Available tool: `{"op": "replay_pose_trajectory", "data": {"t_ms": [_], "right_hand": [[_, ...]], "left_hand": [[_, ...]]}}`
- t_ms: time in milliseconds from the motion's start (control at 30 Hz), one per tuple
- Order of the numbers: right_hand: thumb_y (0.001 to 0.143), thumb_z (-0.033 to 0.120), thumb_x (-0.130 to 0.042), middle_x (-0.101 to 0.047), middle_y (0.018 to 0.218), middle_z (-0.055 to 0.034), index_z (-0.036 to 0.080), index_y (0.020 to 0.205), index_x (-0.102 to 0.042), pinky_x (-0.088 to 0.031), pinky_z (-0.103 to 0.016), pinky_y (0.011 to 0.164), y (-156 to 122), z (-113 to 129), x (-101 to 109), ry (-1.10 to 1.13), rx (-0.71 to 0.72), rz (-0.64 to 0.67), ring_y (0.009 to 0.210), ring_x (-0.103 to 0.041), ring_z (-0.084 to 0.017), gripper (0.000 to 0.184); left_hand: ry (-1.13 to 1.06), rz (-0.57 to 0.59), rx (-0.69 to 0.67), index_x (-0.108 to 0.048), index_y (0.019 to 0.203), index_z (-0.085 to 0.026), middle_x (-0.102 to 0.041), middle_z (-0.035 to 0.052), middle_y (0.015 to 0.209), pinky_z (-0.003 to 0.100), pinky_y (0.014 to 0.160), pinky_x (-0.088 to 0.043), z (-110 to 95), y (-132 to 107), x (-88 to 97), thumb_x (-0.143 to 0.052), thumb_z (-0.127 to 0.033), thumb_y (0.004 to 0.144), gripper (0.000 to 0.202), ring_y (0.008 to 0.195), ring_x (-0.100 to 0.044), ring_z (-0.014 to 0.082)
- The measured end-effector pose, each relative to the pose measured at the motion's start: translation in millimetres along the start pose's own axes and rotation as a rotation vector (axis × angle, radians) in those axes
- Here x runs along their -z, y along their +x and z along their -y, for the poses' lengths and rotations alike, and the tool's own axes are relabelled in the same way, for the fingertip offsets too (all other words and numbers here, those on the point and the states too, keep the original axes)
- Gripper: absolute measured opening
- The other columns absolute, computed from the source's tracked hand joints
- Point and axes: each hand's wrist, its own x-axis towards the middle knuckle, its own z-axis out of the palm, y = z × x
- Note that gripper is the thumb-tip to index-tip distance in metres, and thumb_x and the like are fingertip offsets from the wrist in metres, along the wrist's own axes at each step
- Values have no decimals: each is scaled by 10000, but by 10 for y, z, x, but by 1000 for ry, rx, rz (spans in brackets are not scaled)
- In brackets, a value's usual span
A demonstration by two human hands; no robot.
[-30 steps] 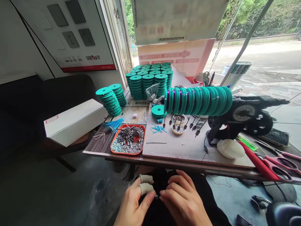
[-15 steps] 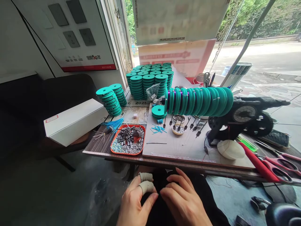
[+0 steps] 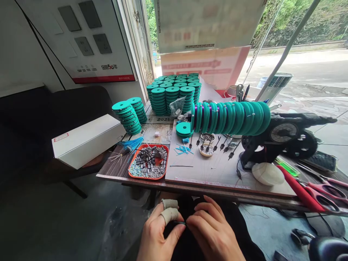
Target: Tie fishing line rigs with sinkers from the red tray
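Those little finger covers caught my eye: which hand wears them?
The left hand: two of its fingers wear pale covers, while the fingers visible on the right hand are bare.

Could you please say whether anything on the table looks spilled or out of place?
Short blue pieces lie scattered on the pale board, unlike the small parts contained in the orange tray; nothing looks clearly damaged.

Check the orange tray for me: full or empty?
Partly full: the orange tray holds dark cylinders and small metallic pieces, with some red bottom showing.
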Motion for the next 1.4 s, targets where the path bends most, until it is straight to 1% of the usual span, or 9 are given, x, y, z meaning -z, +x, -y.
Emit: {"op": "replay_pose_trajectory", "data": {"t_ms": [100, 267, 467, 733, 967, 1067, 1200, 1300, 1400], "right_hand": [[918, 239, -381, -577, 584, 36, 190, 685, -597, -317, -250, 993, -14, -6, -12, 19, 2, 3, 729, -519, -95, 321], [911, 229, -396, -570, 579, 31, 187, 684, -600, -301, -255, 1012, -24, -11, -29, 25, 6, -11, 759, -511, -100, 308], [912, 225, -395, -577, 591, 29, 189, 709, -602, -328, -242, 985, -2, -9, -13, 18, 11, -6, 764, -518, -97, 292], [924, 233, -360, -560, 583, 26, 175, 679, -577, -290, -240, 1014, -6, -7, -26, 20, 15, 0, 757, -510, -93, 332], [930, 239, -348, -565, 582, 31, 175, 663, -561, -285, -231, 1005, 12, 3, -42, 41, -1, -14, 736, -509, -88, 347], [922, 250, -377, -565, 564, 34, 181, 654, -569, -289, -232, 1007, 0, -6, -57, 54, -5, -39, 743, -520, -89, 336], [906, 253, -424, -572, 544, 43, 188, 673, -595, -294, -228, 1013, -24, -26, -61, 79, 3, -69, 752, -534, -87, 296], [903, 246, -432, -581, 549, 43, 184, 682, -603, -298, -234, 1016, -27, -40, -47, 73, 8, -77, 752, -542, -86, 286], [901, 240, -436, -581, 546, 41, 184, 679, -607, -299, -237, 1017, -21, -36, -31, 59, 2, -91, 749, -549, -87, 285]], "left_hand": [[-2, 57, 11, -666, 811, -272, -659, 1, 917, 177, 775, -513, 16, 5, 24, -570, -418, 807, 175, 881, -631, 136], [-15, 128, 29, -665, 788, -239, -650, 29, 916, 199, 761, -510, 19, 18, 34, -472, -423, 855, 275, 866, -619, 146], [-48, 143, 83, -651, 773, -237, -636, 18, 926, 199, 791, -485, 24, 6, 6, -531, -377, 836, 195, 896, -600, 145], [-96, 95, 126, -650, 735, -243, -624, -8, 847, 178, 769, -466, 14, 8, -26, -582, -305, 808, 117, 857, -596, 130], [-175, 86, 160, -647, 709, -235, -623, -3, 824, 179, 758, -458, 6, 2, -36, -592, -326, 792, 135, 828, -595, 132], [-225, 83, 184, -650, 687, -228, -628, -2, 823, 172, 756, -448, -1, 17, -40, -604, -341, 782, 154, 832, -597, 132], [-348, 101, 236, -658, 648, -220, -638, -11, 788, 158, 743, -441, 21, 48, -59, -647, -387, 752, 197, 804, -601, 124], [-419, 97, 255, -676, 688, -230, -651, -20, 803, 157, 749, -440, 72, 49, -38, -707, -403, 700, 176, 815, -603, 127], [-401, 81, 277, -681, 775, -256, -661, -31, 868, 160, 781, -432, 116, 29, 51, -759, -409, 642, 217, 857, -594, 134]]}}
